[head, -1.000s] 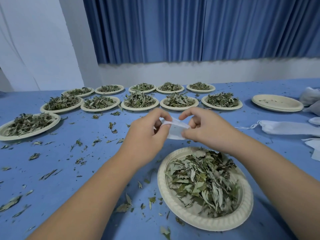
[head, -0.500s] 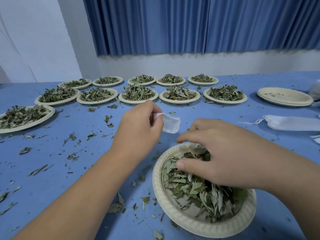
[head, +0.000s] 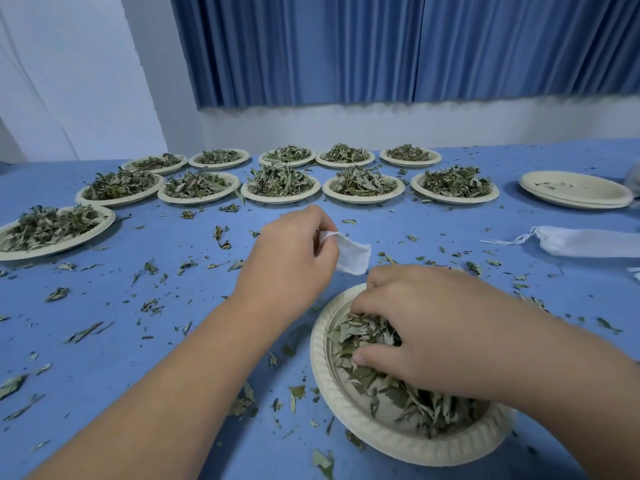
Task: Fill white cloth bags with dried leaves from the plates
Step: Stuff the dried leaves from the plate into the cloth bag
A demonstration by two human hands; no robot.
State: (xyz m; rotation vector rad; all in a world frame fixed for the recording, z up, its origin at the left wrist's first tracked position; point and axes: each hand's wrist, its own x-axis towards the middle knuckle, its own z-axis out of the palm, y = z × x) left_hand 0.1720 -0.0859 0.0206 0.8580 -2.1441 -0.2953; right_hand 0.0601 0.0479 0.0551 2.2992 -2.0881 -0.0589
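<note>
- We work at a table [head: 166, 341] covered in blue, with a pleated blue curtain [head: 381, 46] behind its far edge; leaf scraps are scattered across the cloth.
- Our left hand [head: 291, 261] has its fingers curled, pinching a small white cloth bag [head: 353, 254] by its mouth. The bag sticks out to the right of the hand, above the table and just beyond the near plate [head: 332, 393].
- Our right hand [head: 426, 327] is down in that plate, at the near edge right of the middle. Fingers and thumb curl round a clump of dried leaves [head: 363, 337] (the fingertips are mostly buried).
- Two rows of filled plates [head: 280, 183] run along the far edge.
- A stack of empty plates [head: 575, 188] sits toward the far right corner, and a second bag [head: 588, 242] lies flat at the right edge.
</note>
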